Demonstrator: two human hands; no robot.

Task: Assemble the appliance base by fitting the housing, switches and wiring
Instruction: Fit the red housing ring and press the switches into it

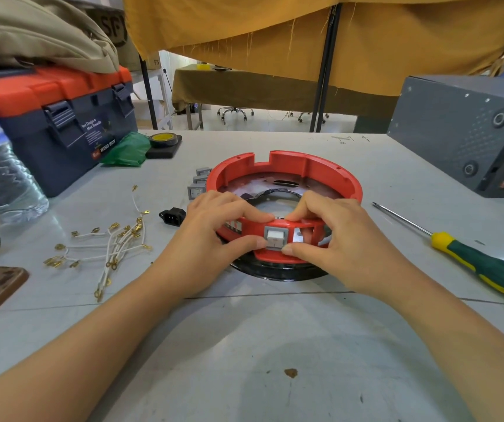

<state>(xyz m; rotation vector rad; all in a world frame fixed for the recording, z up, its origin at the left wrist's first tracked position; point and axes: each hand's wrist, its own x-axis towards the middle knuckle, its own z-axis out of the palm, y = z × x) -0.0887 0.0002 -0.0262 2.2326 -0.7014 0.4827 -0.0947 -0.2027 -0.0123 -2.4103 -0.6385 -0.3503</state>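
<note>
- The red housing (284, 178) lies on the grey bench (275, 345), in the middle, on top of a black round plate (278, 274).
- A white rocker switch (275, 238) with a grey frame sits in an opening of the near wall of the housing.
- My left hand (214, 236) holds the housing wall: fingers curl over the top rim, and the thumb presses the left edge of the switch.
- My right hand (335, 236) does the same on the other side, with its thumb under the right corner of the switch.
- Three more grey switches (197, 181) wait just beside the housing, on its left.
- The white wires (107, 248) with gold terminals lie spread on the bench at the left, and a black power socket (172, 216) is near them.
- A screwdriver (469, 257) with a green and yellow handle lies at the right, apart from the housing.
</note>
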